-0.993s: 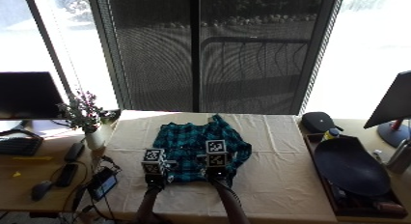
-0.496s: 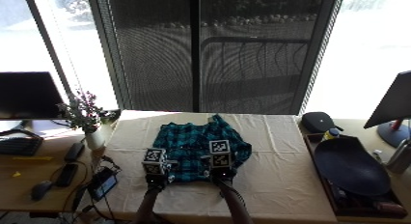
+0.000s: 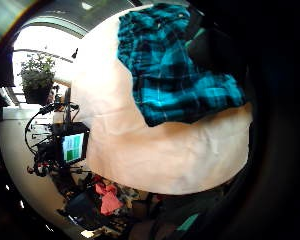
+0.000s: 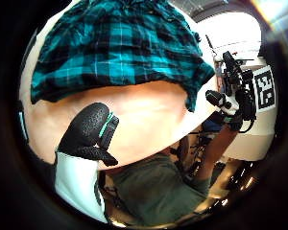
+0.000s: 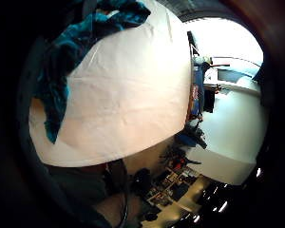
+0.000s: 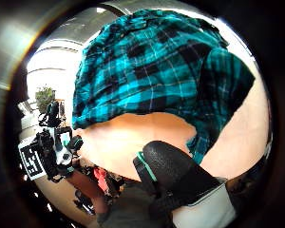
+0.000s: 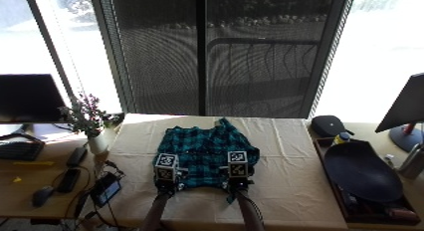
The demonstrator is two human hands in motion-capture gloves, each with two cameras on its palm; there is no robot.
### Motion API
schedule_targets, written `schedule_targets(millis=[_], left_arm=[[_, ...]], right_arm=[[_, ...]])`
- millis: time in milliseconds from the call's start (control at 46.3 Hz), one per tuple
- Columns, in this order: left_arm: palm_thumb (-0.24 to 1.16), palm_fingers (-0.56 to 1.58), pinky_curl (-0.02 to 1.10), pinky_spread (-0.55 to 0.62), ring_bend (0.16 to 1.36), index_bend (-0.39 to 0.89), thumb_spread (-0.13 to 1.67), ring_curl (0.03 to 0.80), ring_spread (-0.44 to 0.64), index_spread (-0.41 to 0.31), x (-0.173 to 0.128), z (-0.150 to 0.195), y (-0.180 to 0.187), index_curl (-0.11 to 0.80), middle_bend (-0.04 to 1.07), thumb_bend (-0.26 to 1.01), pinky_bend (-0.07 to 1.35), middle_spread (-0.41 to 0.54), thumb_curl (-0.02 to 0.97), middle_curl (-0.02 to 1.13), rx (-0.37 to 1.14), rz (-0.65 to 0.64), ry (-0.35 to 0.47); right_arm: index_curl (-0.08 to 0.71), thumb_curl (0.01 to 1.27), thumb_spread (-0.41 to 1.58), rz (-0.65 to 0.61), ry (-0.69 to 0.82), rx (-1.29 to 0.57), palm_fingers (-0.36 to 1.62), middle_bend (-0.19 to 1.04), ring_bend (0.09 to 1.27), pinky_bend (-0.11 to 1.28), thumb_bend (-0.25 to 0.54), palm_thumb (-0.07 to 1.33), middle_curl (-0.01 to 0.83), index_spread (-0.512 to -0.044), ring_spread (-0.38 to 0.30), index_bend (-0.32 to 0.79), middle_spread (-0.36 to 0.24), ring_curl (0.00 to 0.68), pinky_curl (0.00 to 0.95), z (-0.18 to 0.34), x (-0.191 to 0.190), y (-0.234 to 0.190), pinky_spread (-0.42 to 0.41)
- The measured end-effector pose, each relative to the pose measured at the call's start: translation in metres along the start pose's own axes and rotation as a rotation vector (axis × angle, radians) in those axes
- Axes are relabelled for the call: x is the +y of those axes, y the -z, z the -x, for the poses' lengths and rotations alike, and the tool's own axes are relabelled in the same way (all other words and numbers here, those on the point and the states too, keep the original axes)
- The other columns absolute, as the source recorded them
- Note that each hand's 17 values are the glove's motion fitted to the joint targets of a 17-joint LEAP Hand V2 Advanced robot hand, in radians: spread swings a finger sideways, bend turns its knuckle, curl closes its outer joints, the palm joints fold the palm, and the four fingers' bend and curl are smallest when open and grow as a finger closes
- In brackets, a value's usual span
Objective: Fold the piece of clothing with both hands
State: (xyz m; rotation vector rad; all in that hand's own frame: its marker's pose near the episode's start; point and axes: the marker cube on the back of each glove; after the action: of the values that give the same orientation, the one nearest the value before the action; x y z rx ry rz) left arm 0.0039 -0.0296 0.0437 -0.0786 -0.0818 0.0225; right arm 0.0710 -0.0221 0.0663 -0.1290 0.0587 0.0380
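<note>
Plaid shirt (image 7: pixel 207 152) rumpled on cream tablecloth (image 7: pixel 291 171), both hands' finger state unclear

The place looks like an office or lab workroom. A cloth-covered counter (image 7: pixel 291 156) stands before tall windows with dark screens (image 7: pixel 218 52). At the left of the frame a desk holds a monitor (image 7: pixel 26 99), keyboard (image 7: pixel 16 150), mouse (image 7: pixel 41 196) and potted plant (image 7: pixel 86 119); another monitor (image 7: pixel 405 111) stands at the right.
</note>
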Motion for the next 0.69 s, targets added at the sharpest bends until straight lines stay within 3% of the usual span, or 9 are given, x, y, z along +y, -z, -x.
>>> schedule_targets(millis=[129,281,367,496,518,540,583,691], left_arm=[[0.49,0.24,0.37,0.08,0.60,0.11,1.03,0.301,0.18,-0.055,0.011,0.000,-0.004,0.189,0.19,-0.02,0.84,0.045,0.319,0.37,-0.034,0.037,-0.023],[0.50,0.24,0.37,0.09,0.60,0.12,1.04,0.301,0.19,-0.051,0.025,0.003,0.003,0.201,0.18,-0.02,0.84,0.058,0.325,0.36,-0.090,0.058,-0.013],[0.55,0.31,0.35,0.08,0.57,0.21,1.08,0.291,0.18,-0.065,0.019,0.013,-0.008,0.242,0.19,0.00,0.80,0.046,0.334,0.36,-0.108,0.004,-0.007],[0.55,0.45,0.33,0.05,0.54,0.24,1.13,0.282,0.12,-0.090,0.020,0.024,-0.013,0.293,0.20,-0.02,0.70,0.004,0.330,0.37,-0.083,-0.070,0.021],[0.57,0.39,0.33,0.05,0.53,0.20,1.12,0.280,0.14,-0.084,0.019,0.024,-0.013,0.288,0.17,-0.01,0.72,0.013,0.334,0.36,-0.081,-0.094,0.021],[0.57,0.56,0.33,0.02,0.55,0.25,1.14,0.296,0.08,-0.102,0.018,0.024,-0.013,0.314,0.23,0.00,0.68,-0.031,0.334,0.39,-0.081,-0.127,0.021],[0.61,0.67,0.32,-0.03,0.53,0.25,1.17,0.280,0.03,-0.123,0.013,0.025,-0.018,0.322,0.22,0.01,0.67,-0.070,0.340,0.37,-0.079,-0.186,0.025],[0.69,0.91,0.32,-0.14,0.50,0.25,1.21,0.285,-0.10,-0.177,0.005,0.025,-0.047,0.351,0.22,0.04,0.64,-0.157,0.353,0.38,-0.009,-0.152,0.019]], right_arm=[[0.233,0.29,1.08,-0.046,0.017,0.081,-0.02,0.18,0.28,0.76,-0.011,0.39,0.248,-0.386,0.118,0.10,0.029,0.219,0.361,0.002,0.026,0.011,0.108],[0.231,0.30,1.04,-0.047,0.089,0.143,0.02,0.21,0.29,0.74,-0.014,0.45,0.275,-0.372,0.065,0.13,0.012,0.232,0.358,0.008,0.006,-0.015,0.068],[0.239,0.32,1.04,-0.123,0.116,0.159,0.12,0.25,0.32,0.69,0.003,0.51,0.296,-0.383,0.004,0.15,-0.024,0.244,0.339,0.010,0.004,-0.012,0.061],[0.266,0.33,1.07,-0.106,0.102,0.103,0.31,0.25,0.39,0.60,0.004,0.58,0.314,-0.412,-0.098,0.18,-0.096,0.267,0.316,0.009,0.008,-0.018,0.040],[0.256,0.33,1.05,-0.110,0.092,0.105,0.21,0.23,0.35,0.62,-0.014,0.57,0.308,-0.404,-0.080,0.14,-0.080,0.254,0.321,0.009,0.008,-0.019,0.051],[0.292,0.35,1.10,-0.116,0.082,0.109,0.39,0.26,0.41,0.58,0.046,0.66,0.325,-0.414,-0.127,0.22,-0.119,0.289,0.319,0.008,0.007,-0.020,0.028],[0.317,0.37,1.13,-0.144,0.064,0.121,0.54,0.22,0.40,0.51,0.090,0.74,0.314,-0.418,-0.174,0.33,-0.149,0.270,0.289,0.007,0.004,-0.024,0.010],[0.365,0.40,1.17,-0.260,0.062,0.169,0.78,0.20,0.41,0.43,0.127,0.84,0.326,-0.396,-0.258,0.41,-0.215,0.285,0.280,0.008,-0.024,-0.038,-0.052]])
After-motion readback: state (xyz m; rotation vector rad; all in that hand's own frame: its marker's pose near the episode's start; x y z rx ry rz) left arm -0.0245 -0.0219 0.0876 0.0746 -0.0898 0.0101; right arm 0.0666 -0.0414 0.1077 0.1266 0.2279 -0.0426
